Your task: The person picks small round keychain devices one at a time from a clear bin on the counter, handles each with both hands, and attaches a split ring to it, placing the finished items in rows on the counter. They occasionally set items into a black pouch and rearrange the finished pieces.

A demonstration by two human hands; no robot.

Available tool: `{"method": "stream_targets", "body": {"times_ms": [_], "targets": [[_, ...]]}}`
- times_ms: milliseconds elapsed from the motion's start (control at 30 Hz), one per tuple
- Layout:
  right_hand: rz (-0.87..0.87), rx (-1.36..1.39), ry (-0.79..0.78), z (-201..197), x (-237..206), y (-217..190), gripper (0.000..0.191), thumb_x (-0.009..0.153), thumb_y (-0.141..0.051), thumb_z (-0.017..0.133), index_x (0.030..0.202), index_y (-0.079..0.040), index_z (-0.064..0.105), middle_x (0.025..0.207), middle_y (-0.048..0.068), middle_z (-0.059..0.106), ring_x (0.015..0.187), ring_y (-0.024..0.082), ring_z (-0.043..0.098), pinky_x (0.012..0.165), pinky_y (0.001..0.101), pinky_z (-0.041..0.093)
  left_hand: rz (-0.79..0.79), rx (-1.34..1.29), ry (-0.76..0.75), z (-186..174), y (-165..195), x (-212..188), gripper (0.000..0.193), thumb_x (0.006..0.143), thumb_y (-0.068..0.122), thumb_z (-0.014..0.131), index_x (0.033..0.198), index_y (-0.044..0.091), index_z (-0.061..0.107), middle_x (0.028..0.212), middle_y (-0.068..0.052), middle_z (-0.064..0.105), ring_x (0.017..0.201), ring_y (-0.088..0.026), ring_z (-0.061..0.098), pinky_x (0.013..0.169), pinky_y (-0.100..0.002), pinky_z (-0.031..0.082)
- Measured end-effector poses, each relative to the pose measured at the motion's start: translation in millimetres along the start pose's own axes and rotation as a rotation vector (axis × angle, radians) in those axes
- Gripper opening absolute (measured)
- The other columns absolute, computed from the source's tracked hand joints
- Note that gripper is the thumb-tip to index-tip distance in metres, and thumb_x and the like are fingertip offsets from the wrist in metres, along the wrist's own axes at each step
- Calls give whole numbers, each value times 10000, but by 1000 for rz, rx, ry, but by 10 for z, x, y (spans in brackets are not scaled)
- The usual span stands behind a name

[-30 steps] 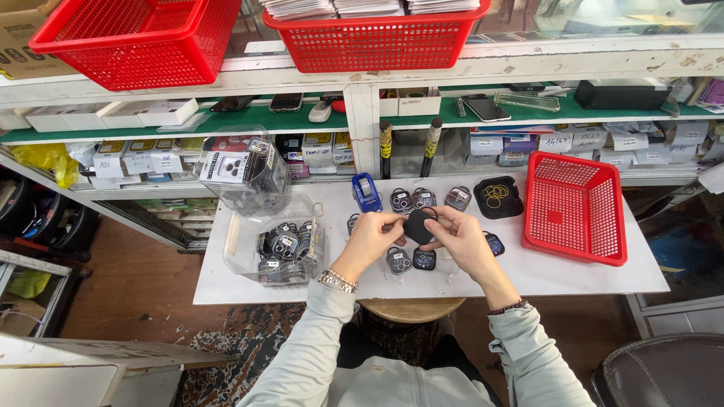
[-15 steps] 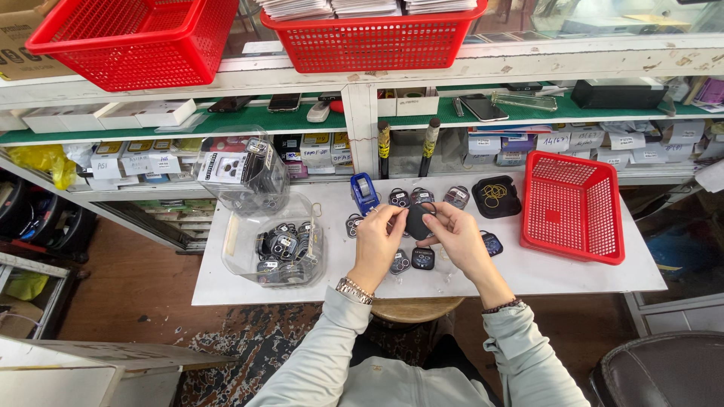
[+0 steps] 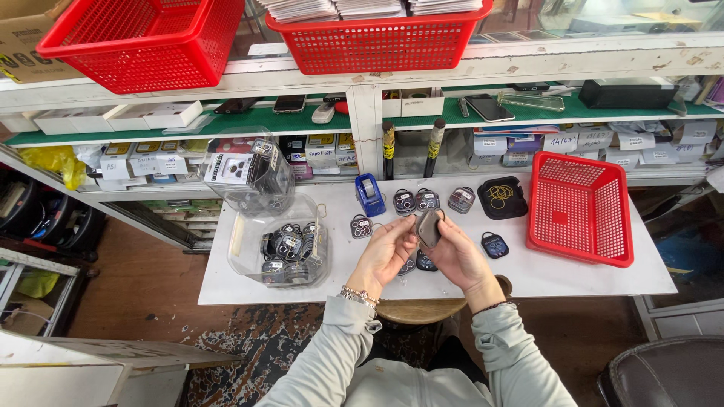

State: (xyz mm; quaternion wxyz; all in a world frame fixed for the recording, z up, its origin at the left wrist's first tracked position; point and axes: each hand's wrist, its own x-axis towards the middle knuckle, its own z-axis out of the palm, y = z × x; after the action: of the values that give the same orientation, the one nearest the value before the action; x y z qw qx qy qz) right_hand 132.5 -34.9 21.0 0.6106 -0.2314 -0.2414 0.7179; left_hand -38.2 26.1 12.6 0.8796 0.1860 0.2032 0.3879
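With our left hand (image 3: 385,252) and right hand (image 3: 458,255) both pinching a small dark lens-protector case (image 3: 429,227) above the white table (image 3: 588,275), we risk dropping it onto the cases (image 3: 416,264) lying just below if either grip loosens.

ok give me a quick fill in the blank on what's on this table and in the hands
1. Both hands hold one small dark case above the white ____.
2. The basket by the right hand is ____ in colour.
3. The clear plastic tub sits on the person's ____ side.

Missing words: table; red; left
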Motion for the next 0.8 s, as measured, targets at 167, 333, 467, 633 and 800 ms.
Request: {"method": "stream_targets", "body": {"times_ms": [167, 333, 467, 633, 800], "targets": [[-55, 195, -3, -113, 9, 161, 208, 1063, -204, 606, 1242, -98, 594, 1166, 24, 671, 992, 97, 621, 732, 202, 498, -66, 103, 29, -38, 37, 49, 171, 1028, 132, 643, 1017, -30, 694, 840, -28, 671, 702, -75, 616, 604, -183, 507], [-87, 304, 16, -118, -20, 239, 228, 1054, -184, 613, 1259, -84, 609, 1152, 8, 666, 970, 97, 630, 721, 198, 525, -82, 350, 120, -208, 31, 140, 178, 1027, 146, 673, 1005, -30, 693, 841, -47, 696, 702, -103, 648, 611, -216, 535], [-186, 254, 15, -108, 64, -6, 264, 1061, -152, 580, 1311, -76, 622, 1157, 15, 680, 929, 96, 645, 774, 206, 552, 50, 785, 362, -458, 36, -29, 182, 964, 132, 701, 1021, -34, 749, 861, -102, 741, 696, -161, 680, 622, -273, 556], [-197, 30, 88, -200, 268, -333, 183, 1095, -129, 558, 1259, -71, 615, 1159, 21, 694, 944, 95, 667, 858, 260, 580, 494, 1740, 452, -627, 106, -209, 125, 857, 89, 754, 951, 8, 745, 857, -152, 748, 780, -304, 726, 713, -400, 567], [-129, 33, 99, -308, 125, -165, 194, 1075, -131, 561, 1246, -73, 632, 1154, 40, 712, 925, 122, 694, 825, 274, 578, 813, 2367, 271, -653, -63, -277, 148, 801, 22, 640, 949, 28, 641, 1014, -167, 712, 937, -298, 686, 788, -379, 570]]}}
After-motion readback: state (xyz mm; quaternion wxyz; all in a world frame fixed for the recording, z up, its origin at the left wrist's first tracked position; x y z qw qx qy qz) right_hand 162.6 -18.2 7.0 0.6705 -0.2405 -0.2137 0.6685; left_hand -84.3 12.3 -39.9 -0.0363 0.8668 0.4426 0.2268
